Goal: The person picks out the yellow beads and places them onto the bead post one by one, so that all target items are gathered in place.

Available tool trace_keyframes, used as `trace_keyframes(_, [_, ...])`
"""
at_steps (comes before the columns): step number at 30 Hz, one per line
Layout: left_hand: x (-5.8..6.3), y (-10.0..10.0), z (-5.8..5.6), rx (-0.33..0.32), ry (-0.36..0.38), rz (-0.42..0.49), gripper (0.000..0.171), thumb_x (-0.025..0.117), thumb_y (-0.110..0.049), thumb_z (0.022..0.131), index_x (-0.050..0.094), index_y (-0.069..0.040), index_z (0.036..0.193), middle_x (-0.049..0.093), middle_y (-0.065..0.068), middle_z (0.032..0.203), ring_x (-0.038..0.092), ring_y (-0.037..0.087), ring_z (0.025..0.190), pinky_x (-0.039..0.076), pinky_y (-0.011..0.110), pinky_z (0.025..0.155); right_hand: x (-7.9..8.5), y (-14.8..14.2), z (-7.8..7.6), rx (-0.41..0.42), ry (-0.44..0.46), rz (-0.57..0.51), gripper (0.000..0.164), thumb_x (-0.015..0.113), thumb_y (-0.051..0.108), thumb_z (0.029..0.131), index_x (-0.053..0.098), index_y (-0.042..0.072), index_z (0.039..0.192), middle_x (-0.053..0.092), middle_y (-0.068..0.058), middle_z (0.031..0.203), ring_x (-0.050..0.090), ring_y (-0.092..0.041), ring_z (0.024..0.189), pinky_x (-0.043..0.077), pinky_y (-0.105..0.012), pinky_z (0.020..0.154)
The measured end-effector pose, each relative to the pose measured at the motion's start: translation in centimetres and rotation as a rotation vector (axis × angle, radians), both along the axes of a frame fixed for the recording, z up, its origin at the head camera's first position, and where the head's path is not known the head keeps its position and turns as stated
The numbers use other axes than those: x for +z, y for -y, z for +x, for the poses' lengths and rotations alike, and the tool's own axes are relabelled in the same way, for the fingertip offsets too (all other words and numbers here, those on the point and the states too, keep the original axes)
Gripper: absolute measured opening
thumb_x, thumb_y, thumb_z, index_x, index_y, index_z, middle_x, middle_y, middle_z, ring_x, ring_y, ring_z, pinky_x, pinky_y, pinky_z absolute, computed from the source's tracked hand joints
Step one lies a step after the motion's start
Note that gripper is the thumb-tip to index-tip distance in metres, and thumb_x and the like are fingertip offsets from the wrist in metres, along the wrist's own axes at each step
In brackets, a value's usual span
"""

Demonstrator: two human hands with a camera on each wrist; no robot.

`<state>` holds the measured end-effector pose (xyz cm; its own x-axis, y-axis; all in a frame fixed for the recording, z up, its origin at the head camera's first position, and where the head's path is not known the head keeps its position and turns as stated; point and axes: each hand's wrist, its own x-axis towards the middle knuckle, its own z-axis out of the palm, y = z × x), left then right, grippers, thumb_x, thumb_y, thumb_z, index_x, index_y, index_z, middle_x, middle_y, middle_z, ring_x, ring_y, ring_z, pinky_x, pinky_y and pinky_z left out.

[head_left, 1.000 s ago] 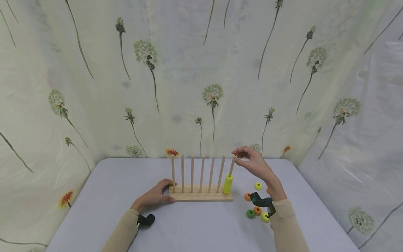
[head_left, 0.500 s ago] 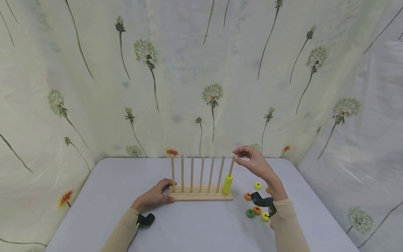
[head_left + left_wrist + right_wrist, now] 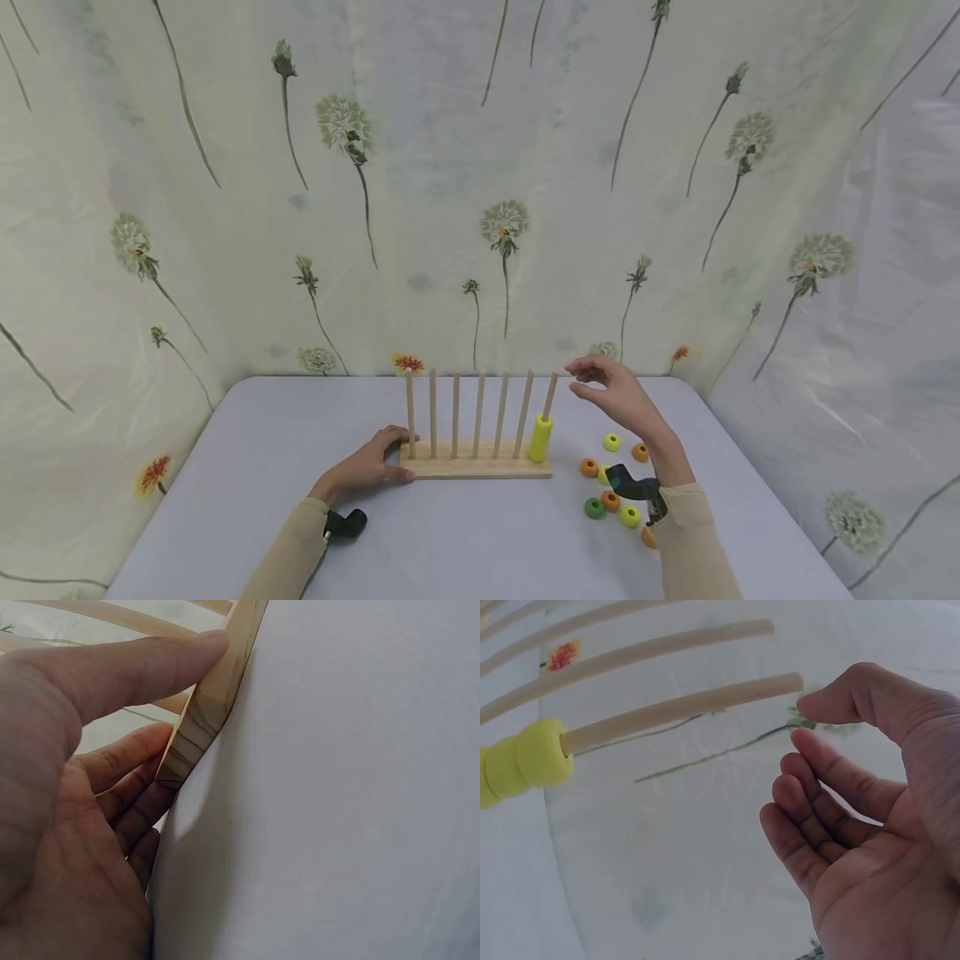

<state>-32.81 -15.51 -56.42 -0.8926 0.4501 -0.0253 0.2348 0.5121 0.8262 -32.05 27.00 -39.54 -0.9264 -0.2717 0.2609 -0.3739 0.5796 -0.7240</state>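
Note:
A wooden peg rack [image 3: 480, 468] stands on the table with a row of upright pegs. Yellow beads [image 3: 540, 438] are stacked at the foot of its rightmost peg [image 3: 682, 712]. My left hand [image 3: 367, 463] grips the rack's left end; in the left wrist view the thumb [image 3: 150, 671] lies on one long edge and the fingers reach round the other side. Just right of the rightmost peg's top, my right hand [image 3: 622, 398] hangs in the air. Its fingers are loosely bent, apart from the peg, with nothing between them and the thumb.
Loose beads lie on the table right of the rack: a green bead [image 3: 594, 507], several orange ones [image 3: 589, 467] and several yellow ones [image 3: 612, 442]. Some sit partly behind the right wrist's camera [image 3: 632, 483]. A flower-printed curtain [image 3: 435, 183] rises behind the table.
My right hand has moved right, off the top of the rightmost peg, uncovering more of the loose beads. The left hand keeps its grip on the rack, and the yellow stack looks the same.

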Motion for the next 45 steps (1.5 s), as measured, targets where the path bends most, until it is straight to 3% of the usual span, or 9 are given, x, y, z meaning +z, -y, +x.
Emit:
trace_keyframes(8, [0.0, 0.0, 0.2, -0.003, -0.006, 0.0, 0.064, 0.081, -0.037, 0.076, 0.053, -0.019, 0.13, 0.042, 0.006, 0.143, 0.029, 0.032, 0.141, 0.022, 0.058, 0.115, -0.8, -0.9, 0.2, -0.037, -0.004, 0.03, 0.031, 0.067, 0.021, 0.091, 0.059, 0.007, 0.117, 0.062, -0.009, 0.116, 0.06, -0.023, 0.106, 0.052, -0.029, 0.09])
trace_keyframes(12, [0.1, 0.0, 0.3, -0.005, -0.003, 0.005, 0.063, 0.081, -0.036, 0.076, 0.054, -0.019, 0.13, 0.042, 0.007, 0.143, 0.029, 0.032, 0.141, 0.021, 0.058, 0.115, -1.9, -1.6, 0.2, -0.04, 0.024, 0.026, 0.031, 0.067, 0.02, 0.091, 0.059, 0.006, 0.117, 0.063, -0.009, 0.115, 0.06, -0.022, 0.104, 0.052, -0.03, 0.09])
trace_keyframes(20, [-0.1, 0.1, 0.2, -0.001, 0.006, 0.004, 0.063, 0.081, -0.036, 0.076, 0.053, -0.018, 0.13, 0.042, 0.007, 0.143, 0.029, 0.033, 0.141, 0.021, 0.059, 0.115, -3.9, -3.0, 0.4, -0.068, 0.063, 0.05, 0.032, 0.067, 0.021, 0.091, 0.059, 0.006, 0.118, 0.063, -0.009, 0.115, 0.06, -0.022, 0.104, 0.05, -0.018, 0.083])
trace_keyframes(32, [0.1, 0.0, -0.1, 0.0, -0.012, -0.001, 0.064, 0.081, -0.036, 0.076, 0.054, -0.017, 0.13, 0.043, 0.007, 0.142, 0.03, 0.033, 0.141, 0.022, 0.057, 0.115, -6.8, -5.2, 0.4, -0.093, 0.151, 0.054, 0.035, 0.067, 0.018, 0.09, 0.057, 0.002, 0.12, 0.062, -0.012, 0.115, 0.06, -0.022, 0.1, 0.052, -0.019, 0.079])
trace_keyframes(45, [0.3, 0.0, 0.0, -0.013, -0.003, 0.01, 0.062, 0.081, -0.036, 0.076, 0.054, -0.019, 0.129, 0.043, 0.006, 0.141, 0.03, 0.032, 0.141, 0.021, 0.057, 0.115, -9.2, -6.8, 0.0, -0.128, 0.249, 0.038, 0.039, 0.068, 0.021, 0.09, 0.057, -0.001, 0.12, 0.063, -0.016, 0.111, 0.058, -0.02, 0.093, 0.054, -0.03, 0.077])
